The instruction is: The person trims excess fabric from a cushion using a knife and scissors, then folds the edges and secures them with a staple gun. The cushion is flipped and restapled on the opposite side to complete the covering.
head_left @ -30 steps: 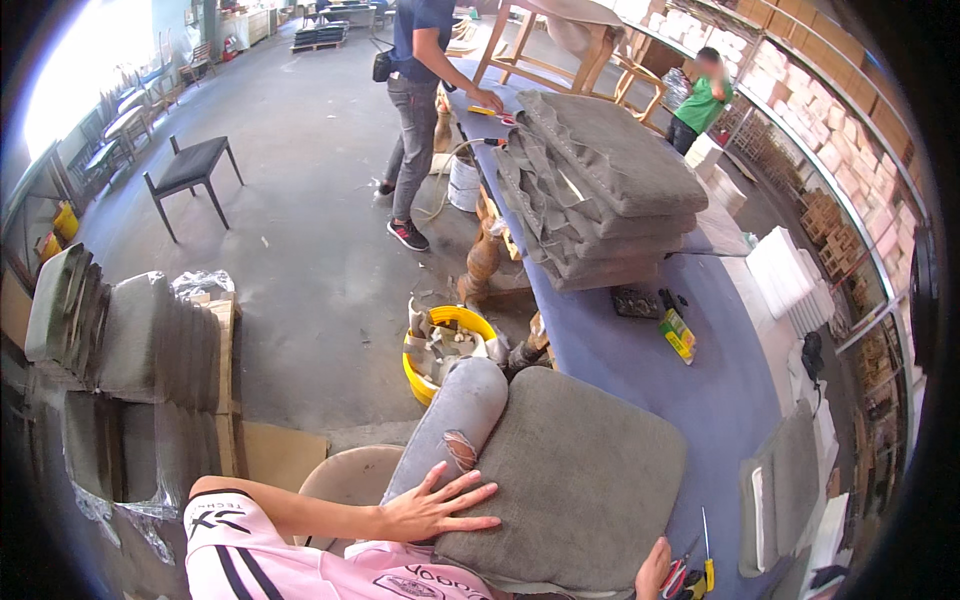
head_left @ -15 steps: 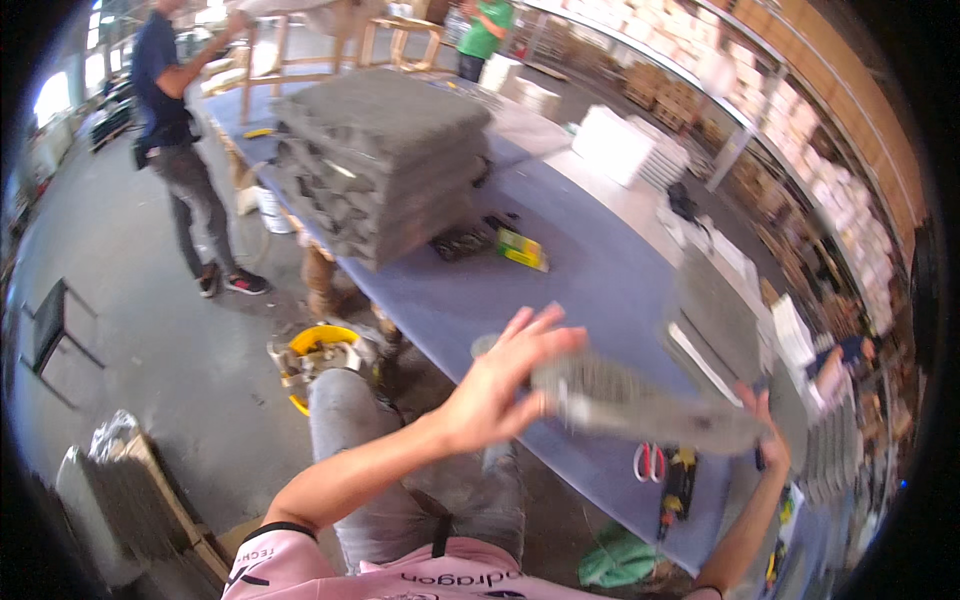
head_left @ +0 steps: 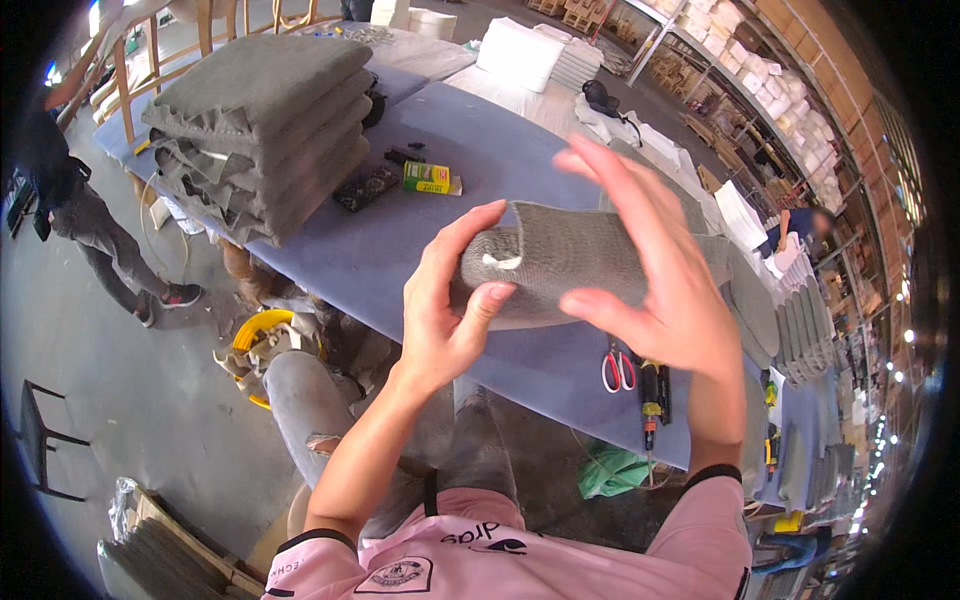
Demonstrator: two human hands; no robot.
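Note:
A grey fabric-covered cushion (head_left: 580, 250) is held up above the blue table (head_left: 400, 285). A bit of white filling shows at a gap in its left end. My left hand (head_left: 440, 315) grips that end, thumb in front and fingers over the far side. My right hand (head_left: 680, 285) has its fingers spread, over the cushion's right part; whether the palm touches the fabric I cannot tell. Just below on the table are red-handled scissors (head_left: 618, 373) and a yellow-and-black hand tool (head_left: 651, 405).
A stack of grey cushions (head_left: 300, 85) stands at the far left of the table, with a yellow-green box (head_left: 428, 178) beside it. On the floor are a yellow bucket (head_left: 245, 335) and a green bag (head_left: 612, 468). A person (head_left: 85, 210) stands at left.
The cushion has come up and left, turned so its end faces me. My left hand now grips this end. My right hand has left the cushion's far end and rises over it with fingers spread.

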